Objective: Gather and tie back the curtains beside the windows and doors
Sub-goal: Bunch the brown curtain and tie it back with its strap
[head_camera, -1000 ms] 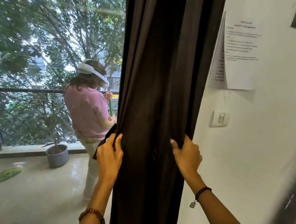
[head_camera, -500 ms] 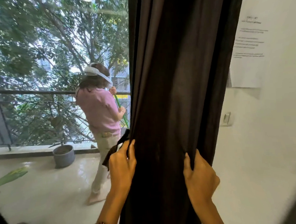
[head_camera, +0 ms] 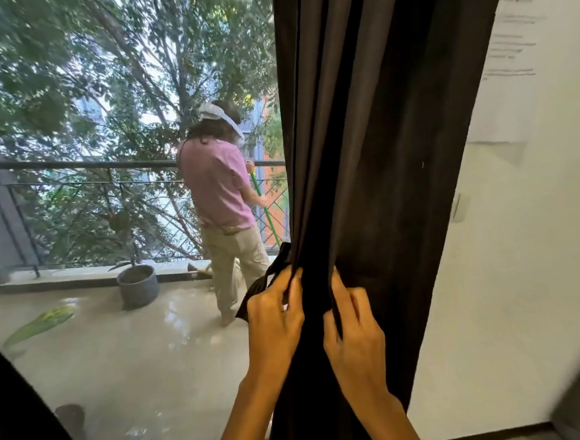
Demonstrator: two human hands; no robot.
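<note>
A dark brown curtain (head_camera: 372,138) hangs in folds between the glass door on the left and the white wall on the right. My left hand (head_camera: 275,320) grips its left edge, where a dark strip of fabric (head_camera: 277,258) sticks out beside my fingers. My right hand (head_camera: 353,332) pinches folds in the middle of the curtain, close beside the left hand. Both hands hold the cloth at about the same height. The curtain's lower part falls past my forearms.
Through the glass (head_camera: 118,335) a person in a pink shirt (head_camera: 221,197) sweeps the balcony near a grey plant pot (head_camera: 138,285) and a railing (head_camera: 72,166). On the white wall hang a printed sheet (head_camera: 508,67) and a light switch (head_camera: 459,208). A dark shape (head_camera: 17,421) fills the bottom left.
My right hand has moved left from the curtain's right edge to its middle, close to my left hand. The folds are bunched narrower. The view has shifted left.
</note>
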